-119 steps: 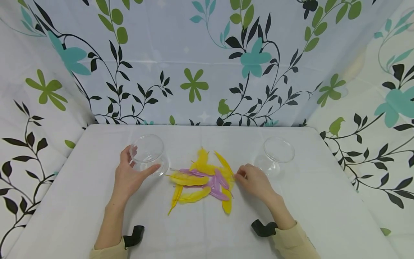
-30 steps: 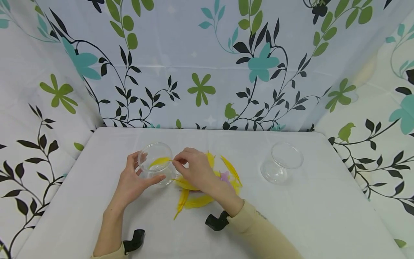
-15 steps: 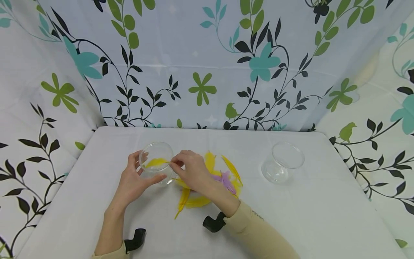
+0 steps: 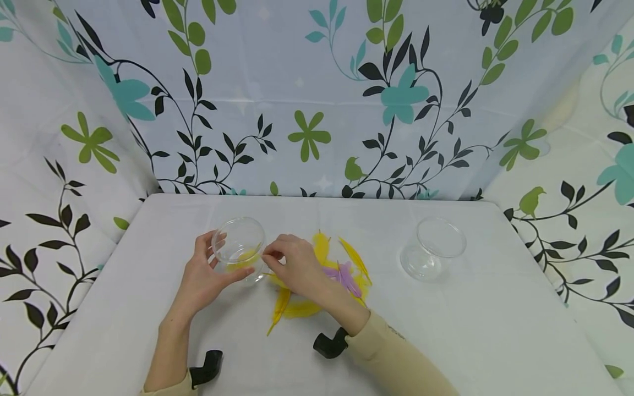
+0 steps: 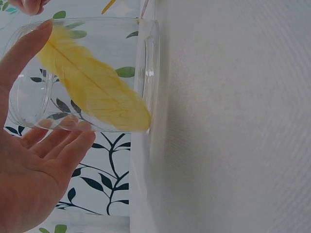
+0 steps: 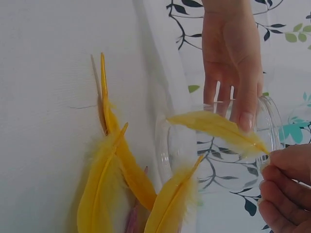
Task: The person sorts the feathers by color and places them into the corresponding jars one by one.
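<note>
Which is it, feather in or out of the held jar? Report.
In, at least mostly: the yellow feather shows through the held jar, its tip near the base.

Feathers [image 4: 349, 279] on table [image 4: 475, 335], between left jar [image 4: 230, 240] — single feather [image 5: 92, 82] inside — and right jar [image 4: 421, 265], cloth [image 4: 257, 60] behind
</note>
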The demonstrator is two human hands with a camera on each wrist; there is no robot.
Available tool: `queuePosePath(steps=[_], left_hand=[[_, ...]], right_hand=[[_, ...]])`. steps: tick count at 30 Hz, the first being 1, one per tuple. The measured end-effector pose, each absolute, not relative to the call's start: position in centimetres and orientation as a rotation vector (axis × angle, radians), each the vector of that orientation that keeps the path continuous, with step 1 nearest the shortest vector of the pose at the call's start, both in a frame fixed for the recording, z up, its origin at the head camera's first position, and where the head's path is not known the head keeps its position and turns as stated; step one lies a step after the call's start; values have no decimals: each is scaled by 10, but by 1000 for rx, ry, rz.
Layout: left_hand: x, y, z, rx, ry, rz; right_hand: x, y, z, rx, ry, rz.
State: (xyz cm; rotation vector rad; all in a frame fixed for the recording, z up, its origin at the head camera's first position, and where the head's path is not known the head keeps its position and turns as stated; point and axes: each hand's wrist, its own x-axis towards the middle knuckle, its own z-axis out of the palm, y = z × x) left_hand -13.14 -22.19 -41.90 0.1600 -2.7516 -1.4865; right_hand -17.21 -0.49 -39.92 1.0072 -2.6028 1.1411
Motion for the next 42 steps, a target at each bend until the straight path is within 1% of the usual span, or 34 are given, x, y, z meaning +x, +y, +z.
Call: queuePosePath(steps=[9,15,21,30,37,42], left_hand=[[-132,-220,-419,185,-2767,-1486],[-133,-222,-421,175,-2767,-1471],[-133,-223,-417,177,-2763,-1505],[-132,-224,-420,182,-2767,-1495],[-133,-224,-420,174,-2764,-1485],[-133,-224,-420,167,-2764,-1487]], right_hand=[[-170,20,-413,914,-2628,1196],[-167,47,-418,851,-2596,1230],[-167,78,-426,732,-2622,1257],[-167,129,-435,530,-2682,1090],[-171,163,-433,455,-2784,956],[-174,179,-433,397,-2866,892]])
